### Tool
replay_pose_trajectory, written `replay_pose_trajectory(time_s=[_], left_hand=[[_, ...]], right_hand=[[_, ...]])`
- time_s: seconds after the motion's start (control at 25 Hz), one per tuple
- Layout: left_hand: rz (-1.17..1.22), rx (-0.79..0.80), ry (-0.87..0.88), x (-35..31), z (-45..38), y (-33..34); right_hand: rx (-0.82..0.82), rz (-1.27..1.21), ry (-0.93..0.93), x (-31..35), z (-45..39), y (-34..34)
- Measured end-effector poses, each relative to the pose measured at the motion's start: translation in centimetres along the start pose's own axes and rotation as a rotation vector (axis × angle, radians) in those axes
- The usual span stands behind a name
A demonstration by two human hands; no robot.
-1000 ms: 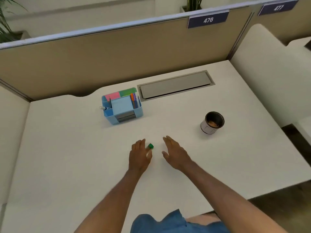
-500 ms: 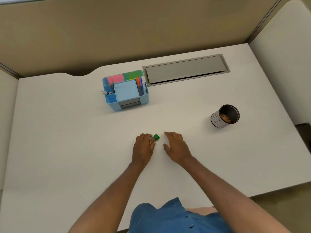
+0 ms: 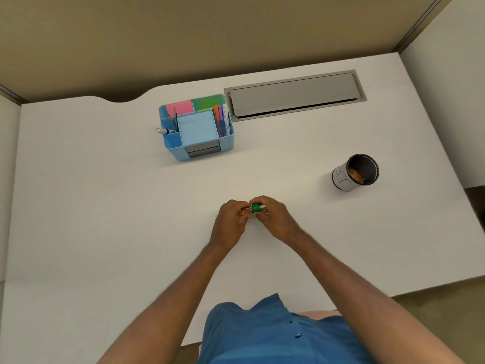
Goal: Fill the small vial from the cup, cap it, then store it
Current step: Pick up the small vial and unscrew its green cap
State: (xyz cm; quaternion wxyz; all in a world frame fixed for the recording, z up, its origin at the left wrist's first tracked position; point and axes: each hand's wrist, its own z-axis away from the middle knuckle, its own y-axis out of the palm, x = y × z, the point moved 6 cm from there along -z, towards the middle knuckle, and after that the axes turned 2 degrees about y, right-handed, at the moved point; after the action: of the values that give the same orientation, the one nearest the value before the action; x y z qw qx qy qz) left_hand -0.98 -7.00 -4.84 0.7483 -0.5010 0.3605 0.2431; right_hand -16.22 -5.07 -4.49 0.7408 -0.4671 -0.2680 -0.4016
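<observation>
Both grips cover most of the vial (image 3: pixel 246 212); only its green cap (image 3: pixel 256 208) shows clearly. The cup's (image 3: pixel 354 172) brownish contents are too small to identify.

Bare desk (image 3: pixel 301 219) between hands, cup (image 3: pixel 354 172).

Blue desk organizer (image 3: pixel 196 130) beside cable hatch (image 3: pixel 294 94)

Organizer (image 3: pixel 196 130) on tabletop (image 3: pixel 91 206), far centre-left; pens (image 3: pixel 220 119) in its right compartment. Cable hatch (image 3: pixel 294 94) just right of organizer. Cup (image 3: pixel 355 172) on tabletop, well right. Vial (image 3: pixel 253 209) between left hand (image 3: pixel 229 223) and right hand (image 3: pixel 273 219), near centre, before organizer.
</observation>
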Motion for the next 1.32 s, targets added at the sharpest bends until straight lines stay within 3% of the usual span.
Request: replay_pose_trajectory(time_s=[0.48,1.08,1.32], left_hand=[[0.144,0.178,0.013,-2.1,0.8,0.0],[0.141,0.205,0.047,-2.3,1.3,-0.9],[0.104,0.208,0.042,-1.6,1.2,-1.2]], right_hand=[[0.084,-0.219,0.112,0.0,2.8,-3.7],[0.132,-0.235,0.082,1.1,3.0,-3.8],[0.109,-0.118,0.097,1.0,2.6,-3.5]])
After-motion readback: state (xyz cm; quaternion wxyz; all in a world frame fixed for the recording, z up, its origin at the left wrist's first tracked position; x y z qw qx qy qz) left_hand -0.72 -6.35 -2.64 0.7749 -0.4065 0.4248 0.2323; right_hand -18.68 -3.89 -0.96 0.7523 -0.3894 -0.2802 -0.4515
